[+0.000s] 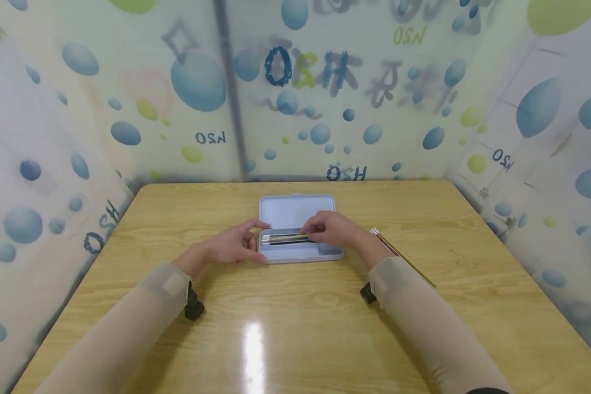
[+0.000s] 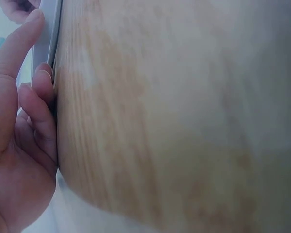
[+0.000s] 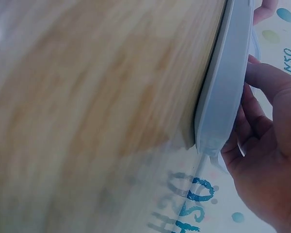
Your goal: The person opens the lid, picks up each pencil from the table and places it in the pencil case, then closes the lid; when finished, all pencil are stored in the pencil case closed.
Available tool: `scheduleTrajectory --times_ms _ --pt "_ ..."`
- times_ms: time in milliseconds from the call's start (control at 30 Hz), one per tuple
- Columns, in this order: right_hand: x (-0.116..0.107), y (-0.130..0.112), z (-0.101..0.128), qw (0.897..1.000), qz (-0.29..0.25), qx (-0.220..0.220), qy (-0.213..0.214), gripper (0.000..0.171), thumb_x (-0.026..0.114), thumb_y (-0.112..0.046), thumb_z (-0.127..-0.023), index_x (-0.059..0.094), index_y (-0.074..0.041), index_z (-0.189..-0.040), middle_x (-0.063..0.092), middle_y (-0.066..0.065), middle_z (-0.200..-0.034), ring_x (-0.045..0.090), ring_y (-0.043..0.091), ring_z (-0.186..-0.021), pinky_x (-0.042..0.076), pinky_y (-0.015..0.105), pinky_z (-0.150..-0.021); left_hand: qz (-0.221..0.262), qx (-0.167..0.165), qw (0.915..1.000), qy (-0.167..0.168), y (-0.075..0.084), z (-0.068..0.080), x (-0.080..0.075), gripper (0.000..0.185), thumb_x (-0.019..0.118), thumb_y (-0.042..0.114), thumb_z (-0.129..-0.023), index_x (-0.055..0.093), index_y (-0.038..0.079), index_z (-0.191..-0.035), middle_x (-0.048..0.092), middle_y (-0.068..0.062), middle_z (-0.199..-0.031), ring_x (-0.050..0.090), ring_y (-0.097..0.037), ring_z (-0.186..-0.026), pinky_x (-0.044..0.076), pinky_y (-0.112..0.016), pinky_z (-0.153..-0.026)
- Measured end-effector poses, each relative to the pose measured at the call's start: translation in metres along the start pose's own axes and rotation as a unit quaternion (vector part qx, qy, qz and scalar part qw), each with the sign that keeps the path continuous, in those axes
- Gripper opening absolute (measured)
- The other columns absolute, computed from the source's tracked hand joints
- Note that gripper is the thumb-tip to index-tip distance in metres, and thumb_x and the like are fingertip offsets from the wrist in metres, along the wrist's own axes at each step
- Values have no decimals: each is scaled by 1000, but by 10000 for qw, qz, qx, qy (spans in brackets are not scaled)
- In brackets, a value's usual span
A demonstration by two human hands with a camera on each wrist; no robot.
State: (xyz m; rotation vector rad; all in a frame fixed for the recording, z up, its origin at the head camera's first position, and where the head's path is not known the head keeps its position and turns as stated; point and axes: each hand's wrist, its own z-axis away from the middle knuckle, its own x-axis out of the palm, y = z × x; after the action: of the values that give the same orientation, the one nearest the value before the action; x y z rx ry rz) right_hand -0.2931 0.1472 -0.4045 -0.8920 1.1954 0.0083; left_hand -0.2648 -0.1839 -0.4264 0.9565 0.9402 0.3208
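Note:
A light grey pencil case lies open in the middle of the wooden table, its lid folded back. My left hand holds the case's left end, thumb on top and fingers curled against its side edge. My right hand reaches over the case tray and pinches a yellow pencil that lies lengthwise in it, next to a dark pencil. In the right wrist view the case rim shows edge-on with my right hand beside it. The pencil is hidden in both wrist views.
Two loose pencils lie on the table just right of my right wrist, pointing toward the near right. Bubble-patterned plastic walls close in the table on the left, back and right. Black camera mounts sit under both wrists.

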Motion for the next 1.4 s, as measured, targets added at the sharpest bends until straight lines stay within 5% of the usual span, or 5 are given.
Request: scheduleTrajectory --times_ms 233,567,867,1167,1400 --pt "-8 2 14 9999 -61 39 72 21 70 -13 -107 80 -15 -126 73 5 -123 65 21 -113 55 44 -105 23 -20 10000 6 1 1 1 89 90 31 -95 37 23 -166 64 -5 -91 54 -18 -70 47 -27 -59" --pt "-36 36 65 9975 -192 403 542 24 70 -20 -109 79 -13 -129 75 6 -122 64 22 -106 55 39 -90 -2 -62 10000 24 -5 1 4 89 90 33 -94 38 23 -166 64 -5 -92 54 -19 -70 47 -27 -59" --pt "-63 73 106 9916 -153 814 996 29 67 -24 -111 77 -10 -134 77 9 -126 66 23 -108 54 41 -95 83 -67 9999 102 -3 3 3 90 91 35 -93 39 24 -165 59 -4 -90 52 -18 -72 45 -27 -58" --pt "-73 98 132 9903 -263 987 946 32 67 -30 -112 75 -11 -136 76 10 -129 65 25 -114 53 44 -99 98 -35 9999 81 -4 1 -2 90 92 35 -93 39 24 -165 58 -3 -87 49 -18 -68 42 -26 -56" --pt "-78 117 150 9886 -501 1322 519 39 66 -34 -112 71 -12 -143 72 12 -135 65 22 -114 56 36 -93 12 -27 10000 21 -1 -2 -1 91 91 36 -93 38 24 -165 60 -4 -88 51 -18 -67 46 -27 -57"
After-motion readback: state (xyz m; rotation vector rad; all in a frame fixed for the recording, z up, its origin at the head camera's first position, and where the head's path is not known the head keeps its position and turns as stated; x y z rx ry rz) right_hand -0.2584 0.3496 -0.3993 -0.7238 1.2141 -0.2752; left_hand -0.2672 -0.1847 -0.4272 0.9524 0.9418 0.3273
